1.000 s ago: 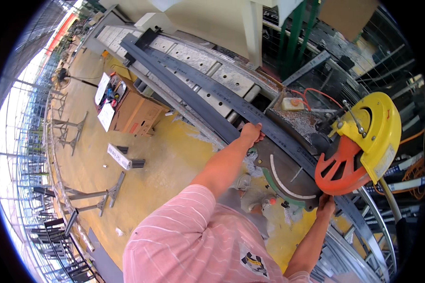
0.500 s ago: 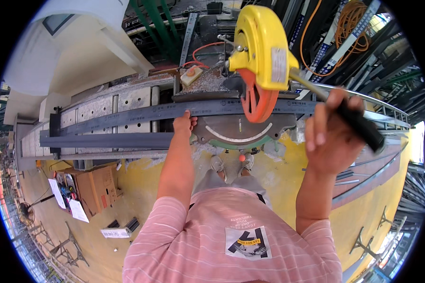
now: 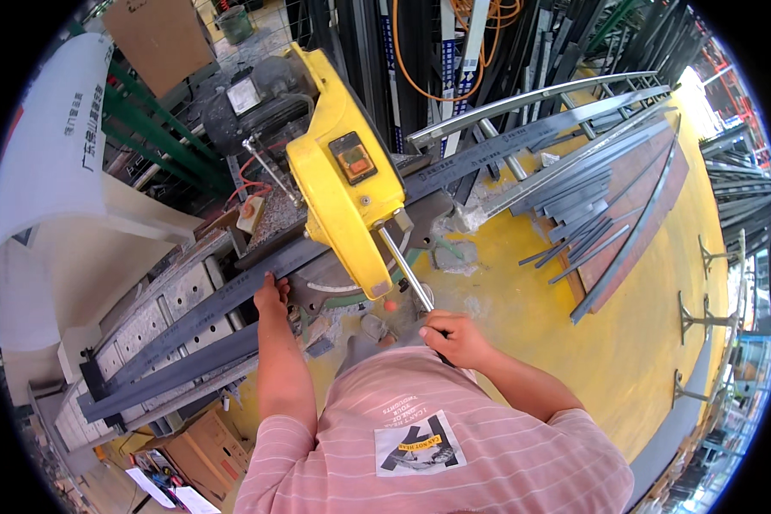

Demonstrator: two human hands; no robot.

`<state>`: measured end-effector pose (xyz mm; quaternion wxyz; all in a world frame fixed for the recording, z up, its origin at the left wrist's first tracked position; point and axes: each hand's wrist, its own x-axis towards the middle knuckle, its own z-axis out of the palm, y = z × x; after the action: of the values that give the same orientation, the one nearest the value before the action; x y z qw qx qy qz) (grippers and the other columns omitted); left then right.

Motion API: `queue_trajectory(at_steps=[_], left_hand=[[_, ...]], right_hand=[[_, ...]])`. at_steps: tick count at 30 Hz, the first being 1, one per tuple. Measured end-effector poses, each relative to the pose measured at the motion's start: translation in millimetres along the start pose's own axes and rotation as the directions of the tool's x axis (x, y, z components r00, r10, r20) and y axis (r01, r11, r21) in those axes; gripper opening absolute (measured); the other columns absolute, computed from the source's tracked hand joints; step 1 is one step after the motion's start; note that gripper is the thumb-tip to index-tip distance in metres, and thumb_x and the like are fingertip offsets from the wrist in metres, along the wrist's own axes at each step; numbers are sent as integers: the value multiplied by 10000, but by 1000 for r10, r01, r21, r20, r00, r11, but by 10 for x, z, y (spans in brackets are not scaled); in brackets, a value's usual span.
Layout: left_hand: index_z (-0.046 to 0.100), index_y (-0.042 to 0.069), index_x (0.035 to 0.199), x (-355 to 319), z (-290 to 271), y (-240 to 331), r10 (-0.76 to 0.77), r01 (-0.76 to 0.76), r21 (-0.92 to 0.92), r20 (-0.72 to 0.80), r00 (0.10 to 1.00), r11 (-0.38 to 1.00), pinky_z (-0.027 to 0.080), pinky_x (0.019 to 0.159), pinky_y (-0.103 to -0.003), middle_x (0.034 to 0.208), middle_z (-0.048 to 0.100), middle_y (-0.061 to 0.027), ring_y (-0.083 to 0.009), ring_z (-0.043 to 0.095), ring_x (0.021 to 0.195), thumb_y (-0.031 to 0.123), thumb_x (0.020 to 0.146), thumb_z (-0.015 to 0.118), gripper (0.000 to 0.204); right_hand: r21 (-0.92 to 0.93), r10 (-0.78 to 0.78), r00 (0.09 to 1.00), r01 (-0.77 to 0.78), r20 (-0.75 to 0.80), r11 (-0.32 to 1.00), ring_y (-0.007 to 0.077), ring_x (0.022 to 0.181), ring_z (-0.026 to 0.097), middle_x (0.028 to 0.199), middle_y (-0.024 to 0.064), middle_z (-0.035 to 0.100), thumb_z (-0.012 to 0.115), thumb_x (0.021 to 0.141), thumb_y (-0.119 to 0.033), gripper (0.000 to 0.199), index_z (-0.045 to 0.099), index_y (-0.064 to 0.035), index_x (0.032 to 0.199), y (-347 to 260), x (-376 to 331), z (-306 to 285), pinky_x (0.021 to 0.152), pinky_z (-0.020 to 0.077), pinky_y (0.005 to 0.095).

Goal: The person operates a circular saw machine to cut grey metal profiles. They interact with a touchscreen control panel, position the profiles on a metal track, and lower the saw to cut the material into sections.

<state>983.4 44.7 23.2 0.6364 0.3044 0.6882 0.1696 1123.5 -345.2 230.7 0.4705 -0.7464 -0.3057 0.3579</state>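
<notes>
My right hand is wrapped round the handle end of a metal lever on a yellow cut-off saw. The saw head is tilted down over a long dark grey metal profile, and its yellow guard hides the blade. Whether the blade touches the profile cannot be seen. Left of the saw, my left hand grips the near edge of that profile, thumb and fingers against it. A second dark profile lies nearer me, roughly alongside the first.
A perforated metal bed supports the left end of the stock. To the right, a roller rack carries its far end. Grey strips lie on a brown board. An orange cord hangs behind; a cardboard box stands lower left.
My right hand has pulled the lever down toward my body, lowering the saw head over the profile. My left hand stays on the profile. The view has turned to the right.
</notes>
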Motion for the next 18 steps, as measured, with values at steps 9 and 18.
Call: queue_trajectory(at_steps=[9, 18], left_hand=[[616, 34, 946, 73, 146, -39, -4, 5, -110, 12, 1000, 994, 463, 435, -297, 815, 694, -101, -202, 631, 570, 223, 905, 677, 202], [432, 113, 1053, 328, -127, -177, 76, -144, -516, -150, 986, 844, 524, 519, -310, 867, 611, -89, -200, 595, 639, 14, 852, 678, 333]], right_hand=[[-20, -140, 986, 143, 95, 990, 274, 805, 582, 926, 104, 577, 647, 867, -165, 182, 584, -7, 801, -92, -114, -180, 692, 460, 357], [301, -579, 815, 546, 23, 782, 60, 693, 465, 1194, 164, 519, 738, 816, -263, 393, 474, -58, 1021, -1987, 704, -755, 685, 407, 223]])
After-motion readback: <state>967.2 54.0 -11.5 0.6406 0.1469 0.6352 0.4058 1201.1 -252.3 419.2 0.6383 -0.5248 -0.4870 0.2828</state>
